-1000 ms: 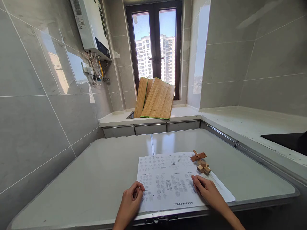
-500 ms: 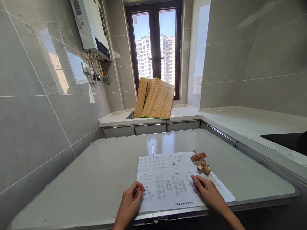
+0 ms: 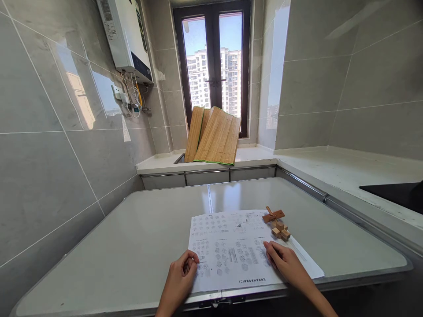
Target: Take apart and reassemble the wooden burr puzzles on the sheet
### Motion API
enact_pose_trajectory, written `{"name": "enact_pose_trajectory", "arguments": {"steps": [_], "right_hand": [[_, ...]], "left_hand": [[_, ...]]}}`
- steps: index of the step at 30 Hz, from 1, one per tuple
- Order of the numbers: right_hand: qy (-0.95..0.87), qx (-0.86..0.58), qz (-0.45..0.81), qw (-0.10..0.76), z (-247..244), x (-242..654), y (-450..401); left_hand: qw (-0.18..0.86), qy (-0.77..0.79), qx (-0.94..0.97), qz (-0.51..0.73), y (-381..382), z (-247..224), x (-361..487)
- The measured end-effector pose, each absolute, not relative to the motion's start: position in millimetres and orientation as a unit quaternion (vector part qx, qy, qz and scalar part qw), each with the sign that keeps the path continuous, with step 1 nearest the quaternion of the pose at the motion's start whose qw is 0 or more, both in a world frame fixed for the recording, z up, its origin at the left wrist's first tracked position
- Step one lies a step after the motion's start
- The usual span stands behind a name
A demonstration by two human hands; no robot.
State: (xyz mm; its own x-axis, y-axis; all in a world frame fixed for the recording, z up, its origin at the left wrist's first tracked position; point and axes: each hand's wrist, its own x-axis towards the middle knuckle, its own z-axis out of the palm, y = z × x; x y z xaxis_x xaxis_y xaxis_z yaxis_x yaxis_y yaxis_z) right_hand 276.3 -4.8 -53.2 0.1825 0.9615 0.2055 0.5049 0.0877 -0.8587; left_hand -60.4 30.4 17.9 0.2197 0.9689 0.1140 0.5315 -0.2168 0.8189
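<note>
A large white sheet [image 3: 228, 246] printed with small diagrams lies near the front edge of the table. My left hand [image 3: 181, 274] rests at the sheet's left edge, its fingers curled in and nothing seen in them. On the sheet's right part lies my right hand [image 3: 284, 260], closed with fingers together and no object visible in it. Just beyond it, a wooden block puzzle [image 3: 280, 230] sits on the sheet. Behind that and close to it is a reddish-brown wooden piece [image 3: 273, 215] with a crossing stick.
The pale folding table [image 3: 125, 246] has a centre seam and a metal latch in front. Behind it, a bamboo mat [image 3: 218, 136] leans on the white counter [image 3: 257, 154] below a window. A black hob [image 3: 393, 193] is at right, a water heater [image 3: 125, 39] at upper left.
</note>
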Motion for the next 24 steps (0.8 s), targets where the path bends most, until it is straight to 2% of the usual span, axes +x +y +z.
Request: {"name": "enact_pose_trajectory", "arguments": {"steps": [24], "right_hand": [[-0.586, -0.628, 0.251, 0.446, -50.7, 275.0, -6.0]], "left_hand": [[0.337, 0.531, 0.701, 0.337, 30.8, 16.9, -59.8]]}}
